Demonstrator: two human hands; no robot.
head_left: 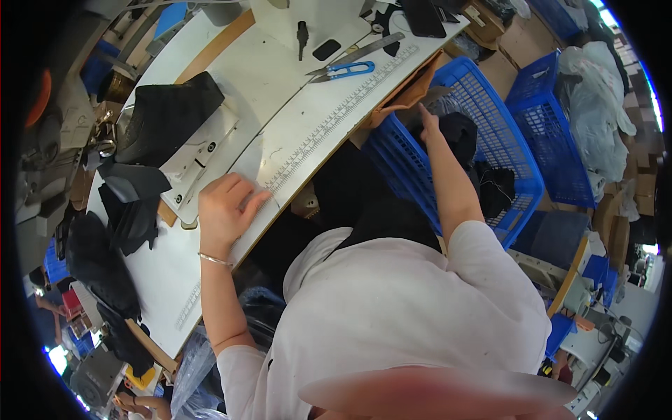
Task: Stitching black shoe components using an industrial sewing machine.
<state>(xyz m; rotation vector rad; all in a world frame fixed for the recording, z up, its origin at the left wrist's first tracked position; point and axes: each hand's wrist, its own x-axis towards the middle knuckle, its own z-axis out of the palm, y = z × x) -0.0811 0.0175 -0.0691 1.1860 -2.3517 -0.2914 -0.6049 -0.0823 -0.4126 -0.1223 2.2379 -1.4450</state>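
Observation:
My left hand rests on the white worktable beside the printed ruler strip, its thumb apart from loosely bent fingers and nothing visible in it. Just beyond it is the metal plate of a sewing machine bed, partly covered by black material. My right hand reaches down into a blue plastic basket at the table's right edge. One finger points toward a brown pouch-like piece hanging under the tabletop edge. Dark bundled cloth lies by this hand, whose other fingers are hidden.
On the table lie blue-handled thread snips, a metal blade-like strip, a small black oval piece and a dark phone. Black cloth pieces hang at the left. Another blue crate with plastic bags stands at the right.

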